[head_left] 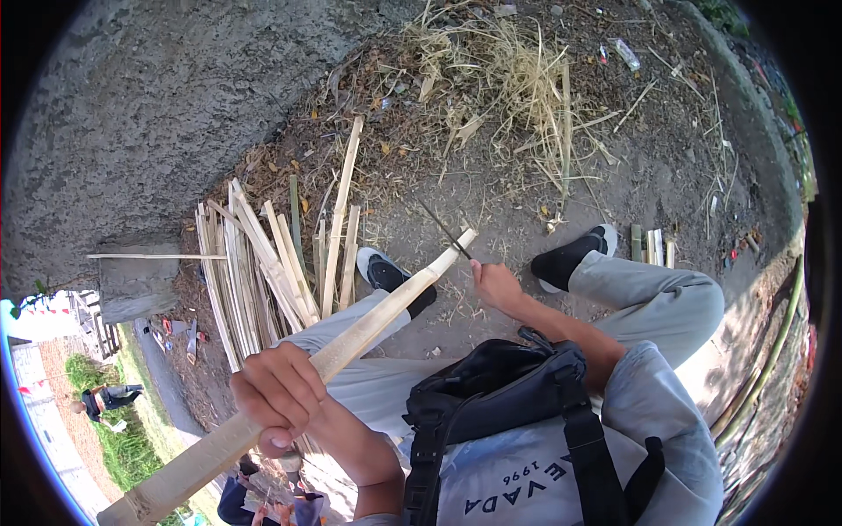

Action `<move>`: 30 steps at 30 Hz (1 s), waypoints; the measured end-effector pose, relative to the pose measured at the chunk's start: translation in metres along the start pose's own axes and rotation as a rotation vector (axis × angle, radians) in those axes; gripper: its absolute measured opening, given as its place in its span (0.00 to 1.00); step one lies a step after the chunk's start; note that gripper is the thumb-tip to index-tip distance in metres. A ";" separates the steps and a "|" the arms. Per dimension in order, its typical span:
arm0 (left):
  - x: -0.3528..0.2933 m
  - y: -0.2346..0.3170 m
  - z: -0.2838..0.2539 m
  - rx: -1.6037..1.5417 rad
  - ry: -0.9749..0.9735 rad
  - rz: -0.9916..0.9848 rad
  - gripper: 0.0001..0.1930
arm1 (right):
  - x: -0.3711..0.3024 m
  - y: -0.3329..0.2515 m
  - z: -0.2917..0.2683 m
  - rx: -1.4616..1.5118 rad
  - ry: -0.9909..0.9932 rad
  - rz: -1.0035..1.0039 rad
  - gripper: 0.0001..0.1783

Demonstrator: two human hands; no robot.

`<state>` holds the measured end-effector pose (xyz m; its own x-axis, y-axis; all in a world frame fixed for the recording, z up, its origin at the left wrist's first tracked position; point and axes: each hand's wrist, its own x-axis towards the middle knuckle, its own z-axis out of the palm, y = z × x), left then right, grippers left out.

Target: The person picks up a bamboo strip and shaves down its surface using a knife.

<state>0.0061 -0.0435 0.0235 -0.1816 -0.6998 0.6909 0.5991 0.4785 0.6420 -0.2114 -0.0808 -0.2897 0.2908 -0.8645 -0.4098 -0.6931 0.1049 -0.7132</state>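
My left hand is closed around a long pale bamboo strip that slants from the lower left across my lap to a point between my feet. In my right hand is a knife with a long, thin dark blade, its handle mostly covered by the fingers. The blade crosses the strip's far end and appears to touch it. To the left of my feet lies a pile of split bamboo strips. Several of them lean upward beside my left shoe.
Bamboo shavings cover the ground ahead. A large grey rock-like wall rises at far left. Short bamboo pieces lie beyond my right shoe. A green pole curves along the right. Other people are at lower left.
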 end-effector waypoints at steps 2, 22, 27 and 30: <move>0.000 -0.002 0.002 0.033 0.042 0.010 0.13 | 0.000 0.001 0.002 -0.020 -0.006 -0.001 0.29; -0.012 0.000 -0.001 0.409 0.605 0.211 0.15 | -0.032 -0.061 -0.020 0.096 0.005 -0.165 0.29; -0.006 -0.005 0.005 0.439 0.785 0.207 0.17 | -0.010 -0.011 0.003 0.042 0.109 -0.032 0.27; 0.003 -0.010 0.009 0.581 1.043 0.241 0.20 | 0.007 0.013 0.002 -0.024 -0.004 0.029 0.27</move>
<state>-0.0074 -0.0459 0.0219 0.7604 -0.5225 0.3857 0.0445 0.6343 0.7718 -0.2167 -0.0842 -0.3025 0.2732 -0.8592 -0.4326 -0.7166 0.1182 -0.6874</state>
